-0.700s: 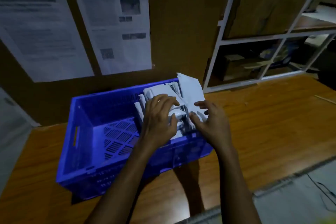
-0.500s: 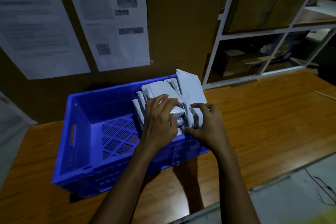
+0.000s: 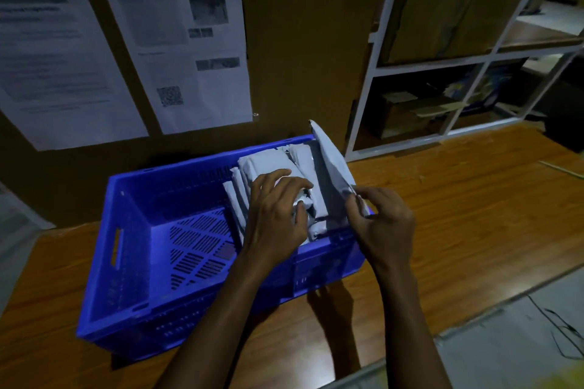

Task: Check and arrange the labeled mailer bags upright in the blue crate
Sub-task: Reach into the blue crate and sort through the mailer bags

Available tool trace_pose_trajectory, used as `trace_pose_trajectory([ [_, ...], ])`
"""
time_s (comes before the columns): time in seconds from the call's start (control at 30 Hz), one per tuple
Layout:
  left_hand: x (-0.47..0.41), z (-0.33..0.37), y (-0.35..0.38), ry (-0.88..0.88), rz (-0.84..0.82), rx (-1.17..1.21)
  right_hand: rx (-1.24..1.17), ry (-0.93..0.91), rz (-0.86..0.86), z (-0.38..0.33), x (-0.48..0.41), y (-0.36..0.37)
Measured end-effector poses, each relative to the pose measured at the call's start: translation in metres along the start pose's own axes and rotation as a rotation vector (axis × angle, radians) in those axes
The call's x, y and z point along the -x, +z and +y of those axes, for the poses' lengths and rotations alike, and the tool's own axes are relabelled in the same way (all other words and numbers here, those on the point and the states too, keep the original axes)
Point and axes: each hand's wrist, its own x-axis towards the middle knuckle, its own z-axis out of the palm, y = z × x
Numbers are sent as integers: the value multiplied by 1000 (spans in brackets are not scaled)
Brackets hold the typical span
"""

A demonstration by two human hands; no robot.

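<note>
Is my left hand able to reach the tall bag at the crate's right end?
Probably yes: left hand holds bags beside the tall bag, nothing between; right hand pinches its edge.

Dim, bluish light; soft blur throughout, wide-angle bending at the edges.

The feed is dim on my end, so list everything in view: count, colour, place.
blue crate: one, blue, on the table
mailer bags: several, count unclear, grey-white, upright at crate's right end
tall mailer bag: one, grey-white, crate's right wall, above rim
table: one, brown wood, under crate
printed sheets: two, white, on cardboard panel behind
shelf frame: one, white, back right
left hand: gripping mailer bags
right hand: pinching tall mailer bag's edge
</note>
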Motion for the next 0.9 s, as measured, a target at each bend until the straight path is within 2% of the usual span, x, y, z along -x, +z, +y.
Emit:
trace_pose_trajectory([
  [0.13, -26, 12, 2, 54, -39, 1, -72, -103, 190, -1, -8, -11],
  [0.27, -55, 22, 5, 117, -87, 22, -96, -270, 299, -9, -20, -19],
  [0.4, -71, 15, 3, 157, 96, -31, -163, -387, 315, -17, -38, -20],
  [0.5, -79, 4, -10, 83, 262, -64, -223, -288, 282, -20, -52, -11],
  [0.63, -95, -21, -46, -318, 378, 242, -490, -84, 114, -43, -77, 11],
  [0.77, -101, -43, -91, -545, 378, 683, -652, 86, -240, -73, -97, 40],
  [0.9, -88, -63, -119, -714, 361, 740, -768, 134, -528, -100, -93, 66],
])
